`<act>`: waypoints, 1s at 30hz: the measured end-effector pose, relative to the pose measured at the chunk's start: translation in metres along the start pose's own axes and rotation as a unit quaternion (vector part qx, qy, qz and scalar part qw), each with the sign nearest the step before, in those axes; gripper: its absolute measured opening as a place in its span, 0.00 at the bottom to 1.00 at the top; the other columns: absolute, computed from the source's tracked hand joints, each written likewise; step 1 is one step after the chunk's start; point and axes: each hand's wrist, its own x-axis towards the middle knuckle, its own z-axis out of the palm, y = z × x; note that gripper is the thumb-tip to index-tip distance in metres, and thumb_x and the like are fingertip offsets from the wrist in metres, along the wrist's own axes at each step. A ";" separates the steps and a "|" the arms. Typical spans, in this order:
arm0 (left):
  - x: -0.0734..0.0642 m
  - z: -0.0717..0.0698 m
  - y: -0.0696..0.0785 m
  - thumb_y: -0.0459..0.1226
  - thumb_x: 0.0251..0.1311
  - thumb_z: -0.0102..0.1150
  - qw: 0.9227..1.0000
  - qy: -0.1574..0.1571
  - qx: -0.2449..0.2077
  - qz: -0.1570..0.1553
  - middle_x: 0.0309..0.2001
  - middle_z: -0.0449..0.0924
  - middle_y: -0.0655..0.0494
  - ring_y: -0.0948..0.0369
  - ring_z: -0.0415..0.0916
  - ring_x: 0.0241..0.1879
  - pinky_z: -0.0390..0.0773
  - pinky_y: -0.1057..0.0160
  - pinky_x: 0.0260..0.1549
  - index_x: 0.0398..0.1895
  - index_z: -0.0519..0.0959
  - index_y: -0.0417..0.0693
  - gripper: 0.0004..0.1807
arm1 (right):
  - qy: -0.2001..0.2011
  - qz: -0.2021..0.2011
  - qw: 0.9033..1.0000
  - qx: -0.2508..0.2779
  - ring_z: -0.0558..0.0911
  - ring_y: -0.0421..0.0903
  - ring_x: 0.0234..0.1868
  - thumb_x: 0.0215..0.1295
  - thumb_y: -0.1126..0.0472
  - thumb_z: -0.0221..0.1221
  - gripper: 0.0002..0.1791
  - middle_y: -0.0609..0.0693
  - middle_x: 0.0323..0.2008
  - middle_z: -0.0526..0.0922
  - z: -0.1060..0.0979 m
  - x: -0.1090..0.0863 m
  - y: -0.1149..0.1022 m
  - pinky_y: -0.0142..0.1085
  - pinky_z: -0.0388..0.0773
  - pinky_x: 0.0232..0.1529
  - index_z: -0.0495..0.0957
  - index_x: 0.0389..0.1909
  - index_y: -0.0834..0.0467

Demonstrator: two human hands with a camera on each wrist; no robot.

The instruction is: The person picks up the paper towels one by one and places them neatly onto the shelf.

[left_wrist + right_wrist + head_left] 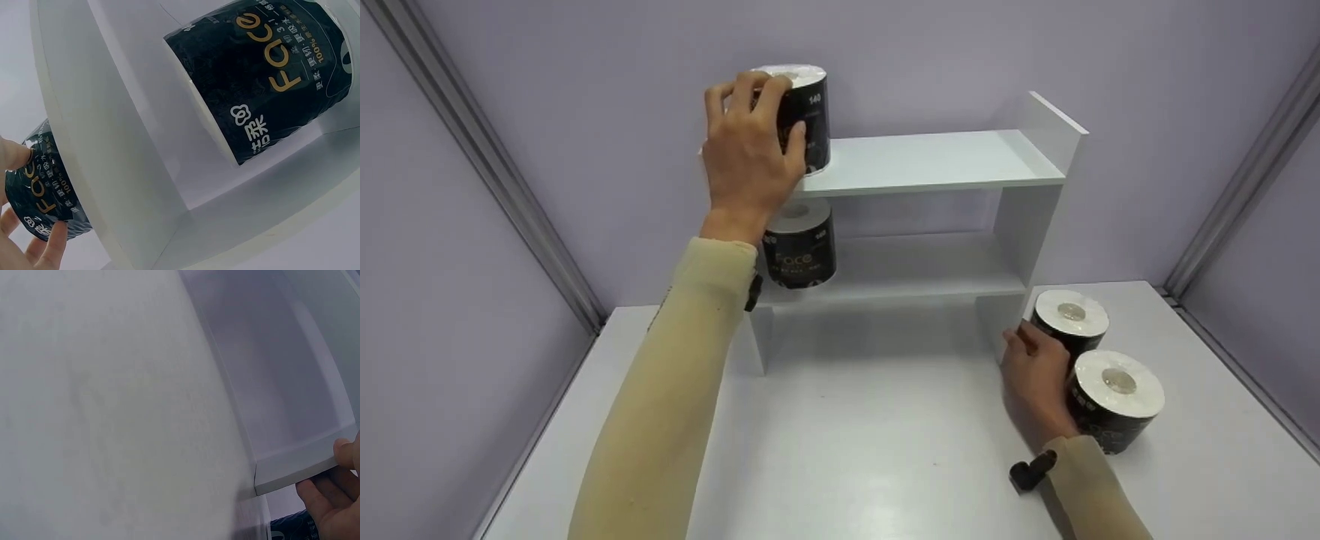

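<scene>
My left hand (748, 154) grips a black-wrapped toilet roll (814, 116) at the left end of the white shelf unit's top board (930, 159). Its fingers lie over the roll's upper rim, with the thumb against the front. Directly below, a second toilet roll (801, 259) stands upright on the lower board; its gold lettering shows large in the left wrist view. Low on the unit's right side, my right hand (1039, 382) holds the edge of the side panel (298, 478), thumb on one face and fingers on the other.
Two more upright toilet rolls, a rear one (1071, 315) and a front one (1117, 390), stand on the white table (825, 450) just right of my right hand. Pale walls with grey metal corner posts (495, 165) enclose the table behind and at both sides.
</scene>
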 end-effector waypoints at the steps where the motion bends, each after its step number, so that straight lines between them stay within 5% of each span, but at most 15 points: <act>1: 0.000 0.000 0.000 0.45 0.75 0.61 1.000 0.000 0.000 -0.001 0.66 0.77 0.51 0.48 0.66 0.71 0.83 0.51 0.63 0.68 0.79 0.51 0.22 | -0.002 0.001 1.000 0.003 0.85 0.51 0.59 0.83 0.57 0.55 0.19 0.54 0.60 0.88 0.000 0.000 0.000 0.40 0.84 0.57 0.82 0.68 0.50; 8: -0.002 0.000 0.001 0.45 0.74 0.61 1.000 -0.005 0.000 -0.006 0.67 0.76 0.51 0.48 0.66 0.72 0.84 0.49 0.61 0.68 0.79 0.53 0.22 | -0.020 0.027 0.998 0.046 0.82 0.54 0.66 0.83 0.56 0.55 0.22 0.56 0.66 0.84 -0.002 -0.005 -0.001 0.44 0.83 0.63 0.78 0.73 0.49; 16: -0.006 -0.009 -0.003 0.44 0.74 0.62 1.000 -0.019 0.001 0.002 0.69 0.75 0.52 0.48 0.65 0.72 0.83 0.48 0.64 0.70 0.78 0.53 0.23 | 0.010 -0.016 1.000 -0.019 0.86 0.49 0.54 0.81 0.58 0.57 0.18 0.55 0.56 0.89 0.002 -0.006 -0.001 0.30 0.82 0.50 0.84 0.65 0.53; 22: -0.008 -0.019 -0.005 0.43 0.71 0.64 0.998 -0.054 0.017 0.012 0.73 0.73 0.51 0.48 0.64 0.76 0.79 0.47 0.68 0.75 0.74 0.52 0.30 | 0.014 -0.031 0.999 -0.019 0.86 0.50 0.48 0.81 0.59 0.57 0.16 0.57 0.53 0.90 0.004 -0.002 -0.002 0.25 0.81 0.41 0.86 0.62 0.54; 30: -0.007 -0.031 -0.004 0.45 0.72 0.63 0.996 -0.081 0.035 0.019 0.75 0.73 0.51 0.48 0.66 0.75 0.75 0.47 0.70 0.78 0.72 0.52 0.32 | 0.003 -0.016 1.000 -0.002 0.86 0.51 0.54 0.82 0.58 0.56 0.18 0.55 0.57 0.89 0.005 -0.002 -0.001 0.28 0.83 0.47 0.84 0.66 0.51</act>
